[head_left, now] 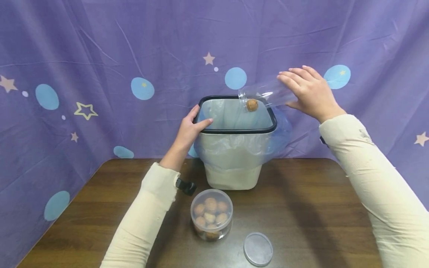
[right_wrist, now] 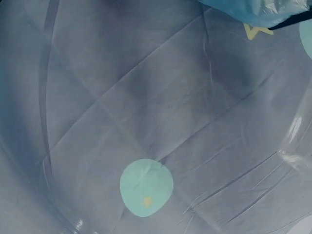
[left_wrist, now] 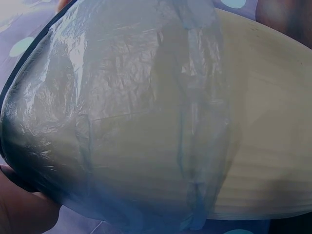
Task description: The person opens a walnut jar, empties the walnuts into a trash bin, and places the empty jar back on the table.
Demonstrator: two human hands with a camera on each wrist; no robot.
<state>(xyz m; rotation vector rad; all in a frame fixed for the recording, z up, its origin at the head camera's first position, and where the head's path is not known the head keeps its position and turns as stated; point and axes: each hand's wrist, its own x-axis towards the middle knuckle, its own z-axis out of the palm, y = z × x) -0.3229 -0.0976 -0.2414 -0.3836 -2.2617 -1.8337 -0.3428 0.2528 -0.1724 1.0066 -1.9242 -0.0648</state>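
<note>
My left hand (head_left: 190, 128) grips the left side of the black rim (head_left: 238, 131) of a cream trash bin (head_left: 232, 178), its thumb over the front corner. A translucent bluish bag (left_wrist: 146, 97) lines the bin and hangs over its outside. Above the bin's right side, my right hand (head_left: 308, 91) holds a clear plastic jar (head_left: 273, 93) from above. The jar lies tilted on its side with its mouth to the left, over the bin. One walnut (head_left: 252, 105) is just inside that mouth. In the right wrist view, part of the clear jar (right_wrist: 298, 141) shows at the right edge.
In front of the bin, a clear round jar (head_left: 212, 214) of several walnuts stands on the brown wooden table (head_left: 295, 223). A translucent round lid (head_left: 258, 249) lies to its right, nearer the front. Behind everything hangs a purple curtain (head_left: 174, 44) with stars and blue ovals.
</note>
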